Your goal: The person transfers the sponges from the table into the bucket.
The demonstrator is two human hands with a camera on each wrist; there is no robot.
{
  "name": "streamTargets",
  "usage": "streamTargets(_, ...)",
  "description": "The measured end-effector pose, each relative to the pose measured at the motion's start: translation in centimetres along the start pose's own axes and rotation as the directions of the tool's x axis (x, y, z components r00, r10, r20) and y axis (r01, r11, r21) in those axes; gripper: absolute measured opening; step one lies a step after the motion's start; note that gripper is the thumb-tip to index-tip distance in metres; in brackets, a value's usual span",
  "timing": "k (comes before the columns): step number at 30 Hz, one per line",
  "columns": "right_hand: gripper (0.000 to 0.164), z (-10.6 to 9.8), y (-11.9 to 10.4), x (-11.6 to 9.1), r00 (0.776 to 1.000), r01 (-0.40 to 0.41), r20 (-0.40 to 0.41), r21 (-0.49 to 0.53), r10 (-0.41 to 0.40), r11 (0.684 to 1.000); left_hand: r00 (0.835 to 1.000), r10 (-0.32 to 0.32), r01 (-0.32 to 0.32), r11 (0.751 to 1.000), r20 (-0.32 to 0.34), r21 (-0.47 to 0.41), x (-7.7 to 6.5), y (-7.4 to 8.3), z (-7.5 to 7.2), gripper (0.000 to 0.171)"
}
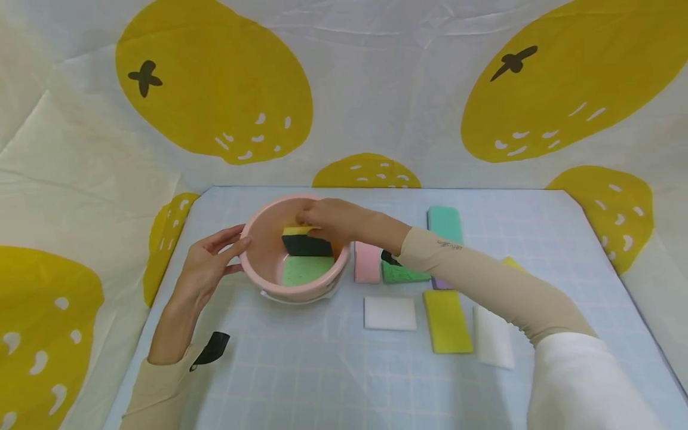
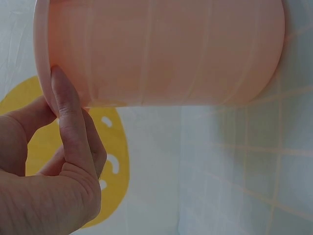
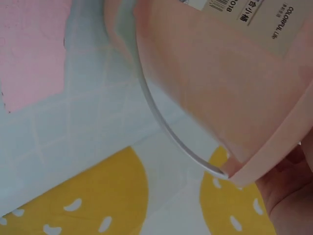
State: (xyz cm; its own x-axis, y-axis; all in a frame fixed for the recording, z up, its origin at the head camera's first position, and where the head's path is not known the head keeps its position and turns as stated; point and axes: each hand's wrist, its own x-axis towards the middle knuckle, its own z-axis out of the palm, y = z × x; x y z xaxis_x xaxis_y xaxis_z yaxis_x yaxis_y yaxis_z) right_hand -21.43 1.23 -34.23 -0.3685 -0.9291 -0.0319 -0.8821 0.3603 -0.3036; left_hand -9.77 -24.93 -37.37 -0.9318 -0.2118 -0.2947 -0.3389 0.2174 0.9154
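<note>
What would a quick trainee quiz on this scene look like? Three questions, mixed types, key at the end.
1. Multiple choice: what does the right hand hold?
A) a white sponge
B) the yellow-and-dark sponge
C) a pink sponge

2. True or false: the left hand grips the pink bucket by its rim.

3. Fill in the colour: besides the held one, the other sponge visible inside the pink bucket is ____.

Key: 1. B; 2. True; 3. Light green.
</note>
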Motion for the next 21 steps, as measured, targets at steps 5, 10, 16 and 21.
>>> streamTargets(5,0.026,-0.3,0.7,-0.8,0.998,0.038,-0.048,0.154,-0.031,0.987,1.0,-0.003,0.003,1.0,-0.002,0.003,0.0,0.0,0.0,0.069)
streamTargets(10,0.023,-0.5,1.1,-1.6,0.994,0.061,-0.1,0.249,-0.038,0.967,1.0,-0.006,0.006,1.0,-0.007,0.001,0.1,-0.1,-0.1,0.067)
streamTargets(16,0.023,-1.4,1.3,-3.1,0.987,0.01,-0.154,0.313,0.04,0.95,1.0,-0.007,0.007,1.0,-0.004,0.002,0.1,-0.1,0.0,0.067)
streamTargets(21,0.022,-1.8,2.0,-4.7,0.972,0.056,-0.231,0.369,0.034,0.928,1.0,-0.002,0.002,1.0,0.002,0.007,0.0,-0.2,0.0,0.069)
